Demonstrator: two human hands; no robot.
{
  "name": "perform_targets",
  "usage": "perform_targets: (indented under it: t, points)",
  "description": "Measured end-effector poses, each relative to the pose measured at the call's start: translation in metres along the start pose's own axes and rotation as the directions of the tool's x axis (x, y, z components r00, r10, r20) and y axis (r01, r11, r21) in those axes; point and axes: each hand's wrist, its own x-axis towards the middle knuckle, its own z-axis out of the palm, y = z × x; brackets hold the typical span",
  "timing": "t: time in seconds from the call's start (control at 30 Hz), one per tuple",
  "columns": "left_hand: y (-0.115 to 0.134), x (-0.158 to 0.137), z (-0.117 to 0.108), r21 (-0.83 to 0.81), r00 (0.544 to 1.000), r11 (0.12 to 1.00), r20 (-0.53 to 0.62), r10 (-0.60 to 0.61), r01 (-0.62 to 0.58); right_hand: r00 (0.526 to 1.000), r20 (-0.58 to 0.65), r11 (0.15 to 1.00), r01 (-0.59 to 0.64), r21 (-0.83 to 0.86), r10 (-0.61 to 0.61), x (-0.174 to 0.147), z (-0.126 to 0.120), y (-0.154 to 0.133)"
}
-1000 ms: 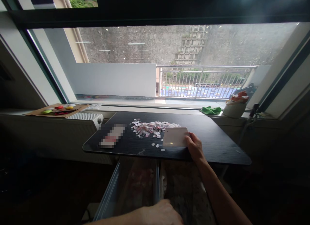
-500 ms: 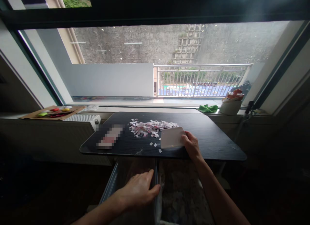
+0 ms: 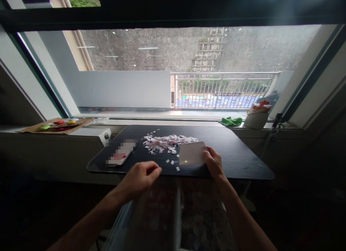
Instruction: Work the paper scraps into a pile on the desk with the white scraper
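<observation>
Fingers of the right hand (image 3: 215,162) pinch a white rectangular panel (image 3: 192,153) by its right edge, seemingly keeping its face unobstructed, paper squares (image 3: 167,142) heaped left beyond them on the counter (image 3: 238,157), while the left hand (image 3: 142,174) has fingers curled together.

The table (image 3: 240,153) bears scraps (image 3: 169,141) and a blurred item (image 3: 121,154).

Daylight from the window (image 3: 151,88), hazy glare upper right, dark lower corners, pixelated patch (image 3: 119,156) on the table (image 3: 238,153)
</observation>
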Motion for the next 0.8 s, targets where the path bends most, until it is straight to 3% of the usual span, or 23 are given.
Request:
perform_targets:
  t: [0.03,0.1,0.17,0.33,0.53,0.8]
  points:
    - [-0.007,0.008,-0.007,0.011,0.988,1.0,-0.152,-0.012,0.013,1.0,0.001,1.0,0.001,-0.005,-0.001,0.0,0.0,0.0]
    - [-0.025,0.024,-0.013,0.049,0.916,0.997,-0.399,-0.031,0.056,1.0,0.024,1.0,0.011,-0.017,-0.011,0.0,0.0,-0.001]
    - [-0.044,0.038,-0.011,0.093,0.866,0.993,-0.5,-0.011,0.067,0.997,0.072,1.0,0.022,-0.022,-0.021,0.0,-0.001,-0.001]
    - [-0.082,0.058,0.013,0.227,0.887,0.972,-0.459,0.047,0.066,0.995,0.092,0.999,0.034,-0.001,-0.034,0.001,-0.001,0.001]
    - [-0.092,0.055,0.029,0.466,0.903,0.884,-0.394,0.17,0.037,0.984,0.172,0.999,0.05,-0.001,-0.049,0.003,0.001,0.006]
    - [-0.082,0.068,0.027,0.441,0.943,0.881,-0.331,-0.019,0.173,0.964,0.225,0.99,0.139,0.018,-0.14,-0.001,0.004,0.001]
